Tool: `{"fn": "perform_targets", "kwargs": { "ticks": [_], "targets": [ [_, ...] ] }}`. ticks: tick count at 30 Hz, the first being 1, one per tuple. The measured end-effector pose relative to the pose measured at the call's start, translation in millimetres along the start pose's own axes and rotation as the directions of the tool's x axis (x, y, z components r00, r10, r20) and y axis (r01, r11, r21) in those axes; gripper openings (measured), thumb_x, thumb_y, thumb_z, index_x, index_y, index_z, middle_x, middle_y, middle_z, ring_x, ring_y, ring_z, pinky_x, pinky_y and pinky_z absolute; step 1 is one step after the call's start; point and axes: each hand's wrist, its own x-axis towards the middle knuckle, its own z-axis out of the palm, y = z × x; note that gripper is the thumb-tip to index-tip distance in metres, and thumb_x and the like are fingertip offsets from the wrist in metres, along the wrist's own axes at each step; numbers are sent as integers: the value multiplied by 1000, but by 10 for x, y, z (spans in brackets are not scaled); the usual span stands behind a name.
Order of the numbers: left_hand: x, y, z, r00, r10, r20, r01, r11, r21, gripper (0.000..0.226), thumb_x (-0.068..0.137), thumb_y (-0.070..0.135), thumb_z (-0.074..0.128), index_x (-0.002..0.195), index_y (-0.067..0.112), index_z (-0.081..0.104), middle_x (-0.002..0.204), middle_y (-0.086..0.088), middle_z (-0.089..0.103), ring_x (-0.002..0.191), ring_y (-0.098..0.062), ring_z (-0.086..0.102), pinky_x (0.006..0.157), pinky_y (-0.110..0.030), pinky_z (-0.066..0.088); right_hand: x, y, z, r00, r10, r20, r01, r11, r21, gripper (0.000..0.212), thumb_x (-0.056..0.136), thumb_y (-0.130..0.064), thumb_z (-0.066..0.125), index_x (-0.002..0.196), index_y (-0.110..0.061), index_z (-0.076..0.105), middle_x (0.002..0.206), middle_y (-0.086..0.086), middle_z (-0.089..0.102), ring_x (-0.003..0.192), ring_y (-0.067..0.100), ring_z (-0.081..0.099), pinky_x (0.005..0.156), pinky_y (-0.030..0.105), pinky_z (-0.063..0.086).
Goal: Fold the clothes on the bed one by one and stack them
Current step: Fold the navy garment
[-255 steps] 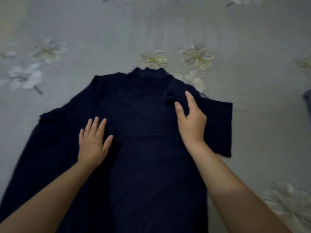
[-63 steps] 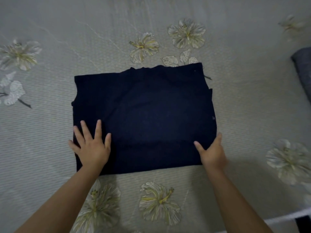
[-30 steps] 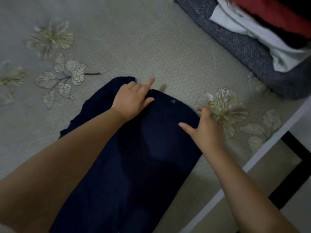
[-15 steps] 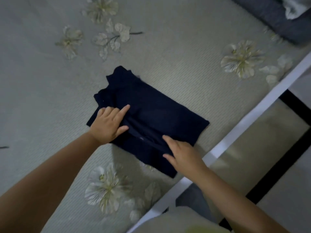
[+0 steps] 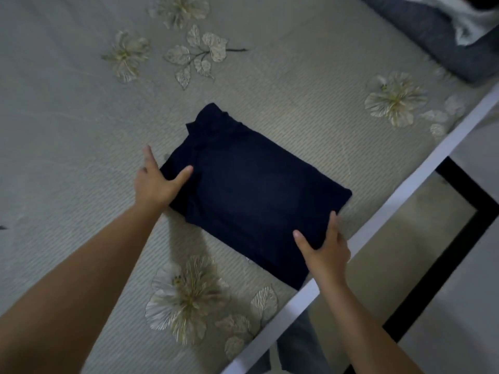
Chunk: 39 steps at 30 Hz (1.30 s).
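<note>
Two hands, left hand [image 5: 155, 182] and right hand [image 5: 325, 245], gripping opposite ends of folded navy garment [image 5: 251, 190] on flower-patterned bed [image 5: 81, 130]; grey clothes pile [image 5: 432, 31] far right.

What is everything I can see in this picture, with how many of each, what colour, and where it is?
folded garment: one, dark navy, lying flat on the bed near its right edge.
bedspread: one, pale grey-green with cream flower prints, covering the bed.
bed edge: one, white, running diagonally at the right.
pile of clothes: one pile, dark grey with some white cloth on it, top right corner; the number of pieces cannot be told.
floor: pale with a black line, lower right.
left hand: one, gripping the garment's left end, thumb on top.
right hand: one, gripping the garment's near right corner, thumb on top.
</note>
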Motion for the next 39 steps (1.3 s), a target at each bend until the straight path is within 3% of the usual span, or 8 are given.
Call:
{"fn": "perform_targets", "kwargs": {
  "ticks": [3,8,15,19,22,26,32,39],
  "targets": [
    [55,206,147,996,-48,72,42,995,88,114,64,68,61,145,31,-11,143,-26,25,130,-38,29,108,-45,26,62,-243,162,994,104,-22,-102,991,86,95,77,-53,62,144,-37,-3,144,15,27,128,31,33,102,40,34],
    [-106,301,329,991,65,120,-52,993,-103,102,77,40,68,146,27,-6,146,-11,32,124,-32,42,98,-37,36,145,-444,246,990,137,31,-140,959,246,87,85,-32,62,145,-34,-1,144,6,35,119,26,46,89,30,40],
    [-268,465,280,980,179,92,-169,980,-103,85,87,23,61,146,26,0,129,-12,53,105,-29,56,76,-24,37,249,-450,-181,997,-11,79,-11,963,268,72,88,-19,61,144,-31,17,146,0,34,130,18,37,97,21,30],
    [-409,924,105,957,286,55,-287,958,6,82,88,26,58,145,28,-1,113,-15,62,89,-30,61,66,-25,39,296,-694,-695,992,-125,18,120,977,177,68,88,-14,60,143,-22,23,137,3,46,114,10,45,83,7,28],
    [-429,1466,-56,934,357,1,-357,934,-5,80,89,24,58,146,29,2,119,-14,60,96,-31,60,68,-26,39,429,-928,-1154,977,-205,-59,211,968,138,68,87,-15,61,143,-17,23,131,7,52,103,9,47,80,4,27],
    [-386,2292,-148,899,433,-55,-436,898,-60,78,89,22,57,146,29,4,123,-16,57,104,-33,57,78,-33,43,754,-1203,-1842,950,-277,-144,294,948,121,68,89,-20,59,145,-20,20,134,5,50,118,16,48,85,10,30],
    [-113,3893,26,832,526,-178,-530,847,25,77,90,25,56,146,29,4,122,-15,58,101,-35,58,71,-31,40,1746,-1603,-3053,890,-355,-287,386,920,61,68,89,-26,58,145,-20,20,140,9,43,126,24,42,97,26,34],
    [463,6222,250,744,612,-269,-643,765,-37,80,88,24,60,147,27,6,143,-7,39,126,-28,41,98,-35,34,3075,-2152,-4549,778,-384,-498,511,848,145,68,89,-24,57,145,-19,19,145,6,35,133,20,33,100,18,25]
  ]
}}
